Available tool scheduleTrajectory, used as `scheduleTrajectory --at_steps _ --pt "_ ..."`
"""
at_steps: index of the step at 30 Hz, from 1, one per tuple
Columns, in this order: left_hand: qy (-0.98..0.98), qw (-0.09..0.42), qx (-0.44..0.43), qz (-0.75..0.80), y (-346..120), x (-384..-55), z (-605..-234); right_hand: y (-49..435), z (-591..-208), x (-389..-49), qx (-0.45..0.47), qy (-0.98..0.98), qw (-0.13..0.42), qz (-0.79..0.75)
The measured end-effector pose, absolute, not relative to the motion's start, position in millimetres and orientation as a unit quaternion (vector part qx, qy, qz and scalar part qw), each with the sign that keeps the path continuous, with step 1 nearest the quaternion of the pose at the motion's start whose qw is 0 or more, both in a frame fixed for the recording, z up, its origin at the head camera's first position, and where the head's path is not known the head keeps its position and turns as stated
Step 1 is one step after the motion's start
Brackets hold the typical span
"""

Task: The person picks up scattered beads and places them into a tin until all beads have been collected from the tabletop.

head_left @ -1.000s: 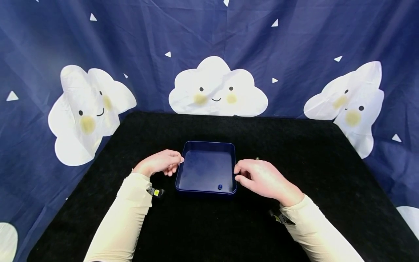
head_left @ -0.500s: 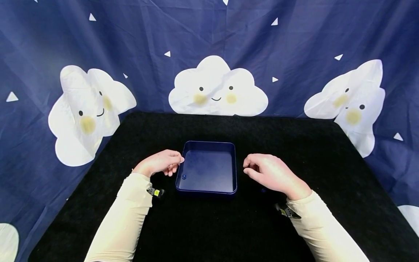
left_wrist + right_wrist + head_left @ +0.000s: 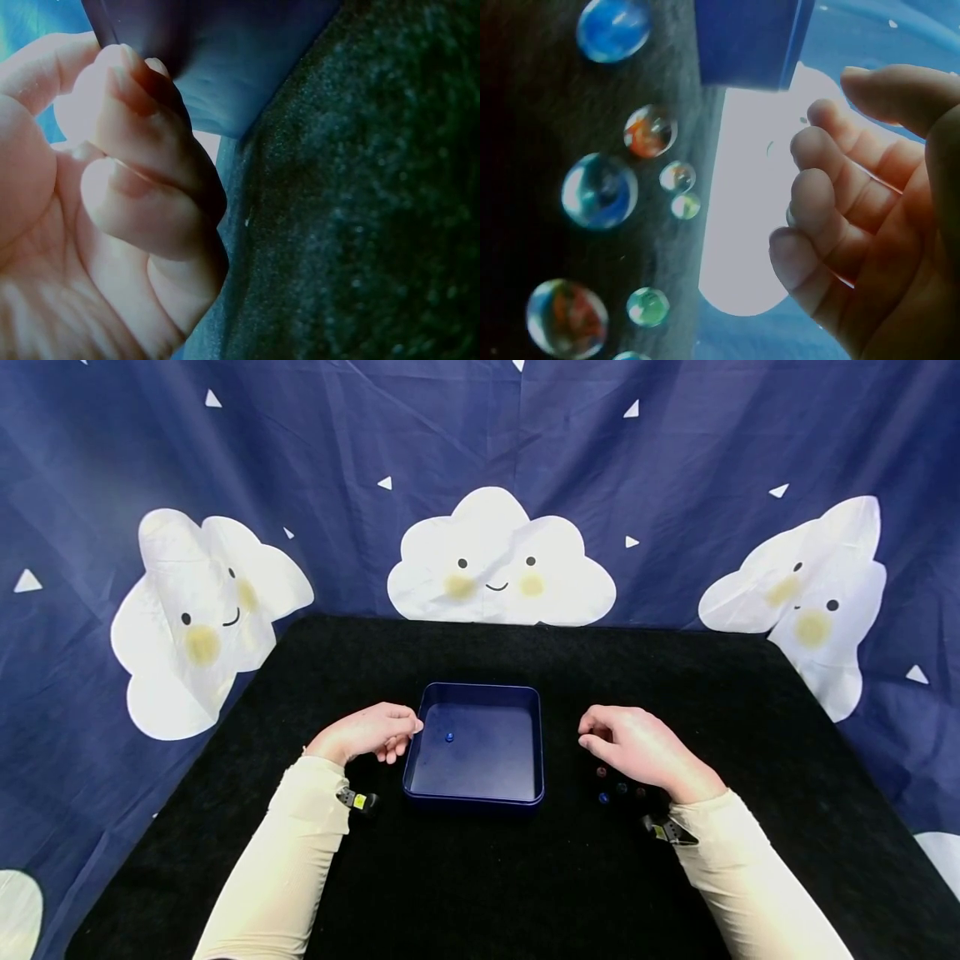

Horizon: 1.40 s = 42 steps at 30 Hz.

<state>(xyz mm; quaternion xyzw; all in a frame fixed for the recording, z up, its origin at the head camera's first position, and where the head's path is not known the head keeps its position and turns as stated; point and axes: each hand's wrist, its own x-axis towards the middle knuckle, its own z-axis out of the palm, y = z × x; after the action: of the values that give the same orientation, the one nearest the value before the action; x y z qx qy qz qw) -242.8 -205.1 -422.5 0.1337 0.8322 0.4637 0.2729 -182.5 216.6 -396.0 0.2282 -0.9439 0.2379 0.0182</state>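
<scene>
A square dark-blue tray (image 3: 480, 752) with raised walls stands on the black cloth. One blue marble (image 3: 449, 737) lies inside it, left of the middle. My left hand (image 3: 371, 731) pinches the tray's left wall between thumb and fingers; the left wrist view shows the wall (image 3: 217, 67) beyond the fingertips. To the right of the tray, apart from it, my right hand (image 3: 645, 747) hovers with loosely bent fingers. Its thumb stands away from the fingers in the right wrist view, and no held thing shows. Close by lie several glass marbles, among them a blue one (image 3: 603, 797).
Beneath the right hand, the right wrist view shows more marbles: an orange one (image 3: 650, 131), a teal-blue one (image 3: 600, 191) and a green one (image 3: 647, 307). The black cloth (image 3: 480, 885) covers the tabletop. A navy curtain (image 3: 337, 460) with white clouds hangs behind.
The marble in the tray has rolled from the front right across to the left, then farther back. My right hand has left the tray's side and moved right, uncovering marbles. The left hand stays put.
</scene>
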Motion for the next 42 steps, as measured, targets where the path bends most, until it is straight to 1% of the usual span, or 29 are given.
scheduleTrajectory --at_steps 8,15,23,29,37,42 --pt "0.829 0.274 0.128 0.470 -204.1 -242.1 -420.2 233.7 -405.3 -193.0 0.207 -0.945 0.006 0.252" --pt "0.828 0.274 0.131 0.471 -203.4 -242.6 -418.8 254.0 -407.4 -198.2 0.185 -0.951 0.017 0.248" --pt "0.827 0.276 0.126 0.473 -204.6 -243.3 -421.4 269.8 -411.8 -200.8 0.175 -0.953 0.009 0.248" --pt "0.826 0.276 0.124 0.476 -204.4 -242.2 -422.6 279.9 -410.7 -199.5 0.177 -0.952 -0.021 0.248" --pt "0.825 0.277 0.124 0.477 -204.1 -241.8 -422.5 286.1 -409.9 -198.3 0.184 -0.951 -0.081 0.235" --pt "0.825 0.276 0.125 0.477 -204.1 -241.9 -422.4 285.9 -409.7 -198.3 0.184 -0.950 -0.108 0.230"
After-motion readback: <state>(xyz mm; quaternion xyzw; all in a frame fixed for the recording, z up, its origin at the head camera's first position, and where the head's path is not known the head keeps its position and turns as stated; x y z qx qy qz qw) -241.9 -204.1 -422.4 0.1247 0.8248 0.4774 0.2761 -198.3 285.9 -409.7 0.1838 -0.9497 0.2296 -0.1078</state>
